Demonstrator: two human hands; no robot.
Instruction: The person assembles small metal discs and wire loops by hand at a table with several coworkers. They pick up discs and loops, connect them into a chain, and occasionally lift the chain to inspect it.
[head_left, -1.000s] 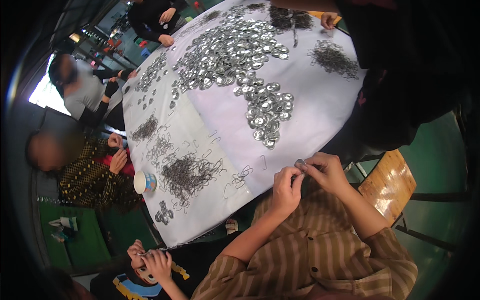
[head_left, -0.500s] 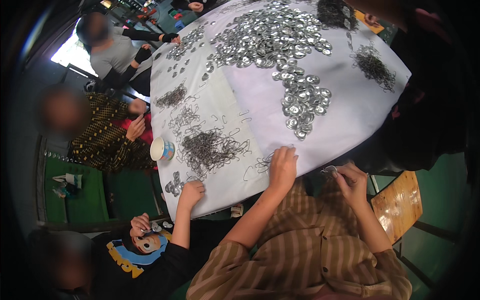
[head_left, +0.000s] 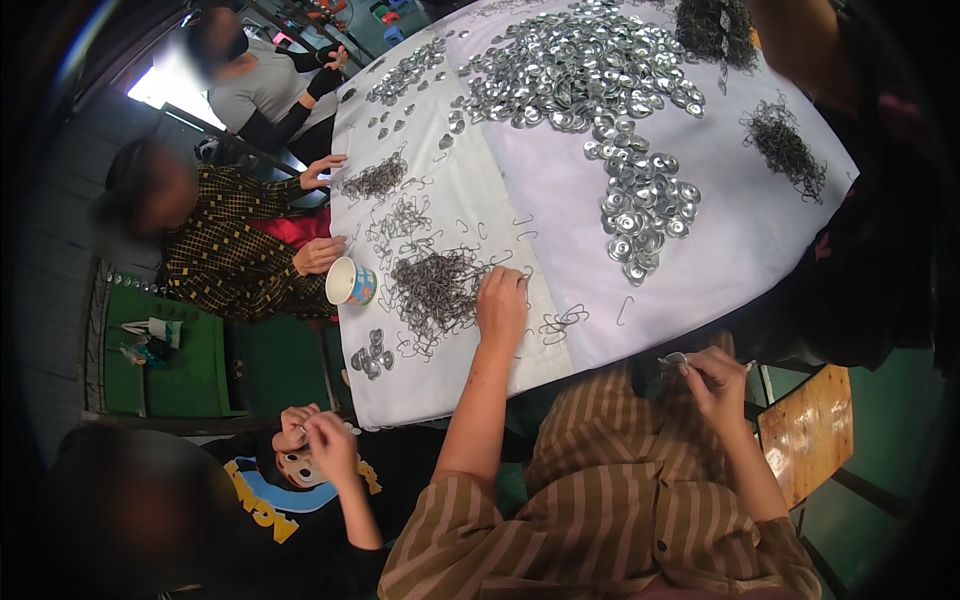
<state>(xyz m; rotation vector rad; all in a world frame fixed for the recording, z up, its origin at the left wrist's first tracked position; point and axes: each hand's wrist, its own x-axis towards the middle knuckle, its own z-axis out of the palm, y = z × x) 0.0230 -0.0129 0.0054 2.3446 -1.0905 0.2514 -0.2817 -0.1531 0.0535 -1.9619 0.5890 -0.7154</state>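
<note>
My left hand (head_left: 503, 308) rests at the right edge of a tangled pile of dark wire hooks (head_left: 432, 285) on the table. Its fingers are bent down and together, and what lies under the fingertips is hidden. Over my lap, off the table's front edge, my right hand (head_left: 716, 385) pinches a shiny metal disc (head_left: 674, 359) between thumb and fingers; thin wire seems to stick out beside it. A smaller group of loose hooks (head_left: 565, 322) lies to the right of my left hand, with a single hook (head_left: 625, 311) farther right.
A large heap of silver discs (head_left: 580, 75) spreads across the far table, trailing toward me. More hooks (head_left: 785, 150) lie at the right. A paper cup (head_left: 351, 283) stands at the left edge near several discs (head_left: 372, 355). Co-workers sit along the left; a wooden stool (head_left: 808, 433) is at my right.
My left hand has moved left from the small group of hooks to the large pile. My right hand still holds the disc. The near-left co-worker's hand has left the table and met the other.
</note>
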